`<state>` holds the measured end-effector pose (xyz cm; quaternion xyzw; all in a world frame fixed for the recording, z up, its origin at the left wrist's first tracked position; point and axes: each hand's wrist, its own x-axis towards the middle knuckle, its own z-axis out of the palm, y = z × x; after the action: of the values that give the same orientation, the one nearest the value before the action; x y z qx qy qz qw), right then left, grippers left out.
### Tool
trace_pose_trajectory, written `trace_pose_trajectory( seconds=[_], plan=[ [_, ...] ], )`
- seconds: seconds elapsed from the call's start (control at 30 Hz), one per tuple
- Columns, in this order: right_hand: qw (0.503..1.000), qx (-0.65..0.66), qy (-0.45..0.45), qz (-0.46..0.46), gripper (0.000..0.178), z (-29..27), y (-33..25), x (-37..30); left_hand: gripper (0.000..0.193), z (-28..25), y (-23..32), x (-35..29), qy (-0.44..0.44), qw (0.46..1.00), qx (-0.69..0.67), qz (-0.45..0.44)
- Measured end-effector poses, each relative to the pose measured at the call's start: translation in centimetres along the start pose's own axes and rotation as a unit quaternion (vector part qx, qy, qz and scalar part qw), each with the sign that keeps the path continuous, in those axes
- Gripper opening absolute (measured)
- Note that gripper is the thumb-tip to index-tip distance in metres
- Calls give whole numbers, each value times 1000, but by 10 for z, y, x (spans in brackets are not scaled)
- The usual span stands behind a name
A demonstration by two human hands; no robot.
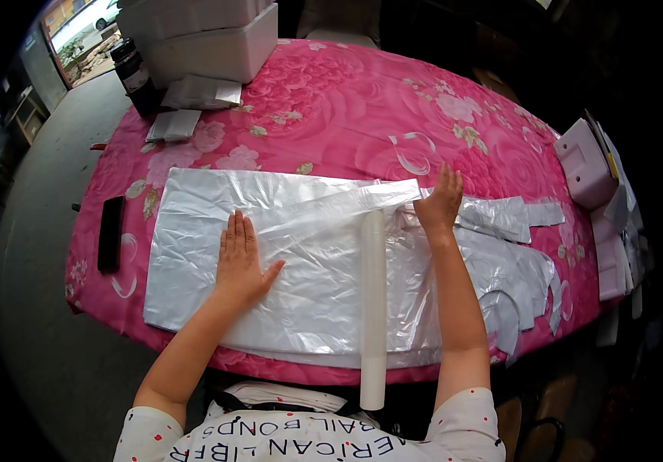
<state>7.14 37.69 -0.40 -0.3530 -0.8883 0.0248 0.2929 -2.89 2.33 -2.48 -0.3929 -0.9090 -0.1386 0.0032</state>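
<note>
My left hand point(241, 266) lies flat on a stack of translucent white plastic bags point(193, 269), its fingers stretched forward and thumb out to the side. Across the stack runs a narrow folded strip of clear plastic point(339, 206), slanting up to the right. My right hand point(441, 199) is at the right end of this strip, fingers extended away from me; whether the thumb pinches any plastic is not clear. Between my hands a long whitish tube or roll point(374, 308) lies lengthwise on the bags, its near end sticking out past the table edge. Cut handle ends point(520, 285) of bags spread at the right.
A pink floral cloth point(331, 92) covers the table. A black phone point(111, 234) lies at left. White foam boxes point(212, 50), a dark bottle point(135, 77) and small plastic packets point(202, 92) stand far left. Another foam box point(584, 163) borders the right edge.
</note>
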Motion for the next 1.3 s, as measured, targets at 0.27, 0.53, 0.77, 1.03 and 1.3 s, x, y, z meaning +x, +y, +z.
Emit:
trace_pose_trajectory(
  seconds=[0.27, 0.53, 0.77, 1.03, 1.3],
  plan=[
    [989, -63, 82, 109, 68, -47, 127, 8, 92, -2, 3, 1, -3, 1000, 4, -17],
    [998, 59, 30, -4, 60, -88, 110, -49, 59, -12, 68, 45, 13, 901, -414, 131],
    [869, 242, -302, -309, 61, -120, -8, -147, 64, 18, 127, 94, -135, 422, -870, -217],
    [832, 194, -307, -419, 65, -103, -53, -148, 59, -20, 84, 61, -96, 561, -799, -193],
    [620, 512, -368, -467, 51, -98, -212, -163, 59, -87, -77, -50, 35, 695, -698, -172]
  ],
)
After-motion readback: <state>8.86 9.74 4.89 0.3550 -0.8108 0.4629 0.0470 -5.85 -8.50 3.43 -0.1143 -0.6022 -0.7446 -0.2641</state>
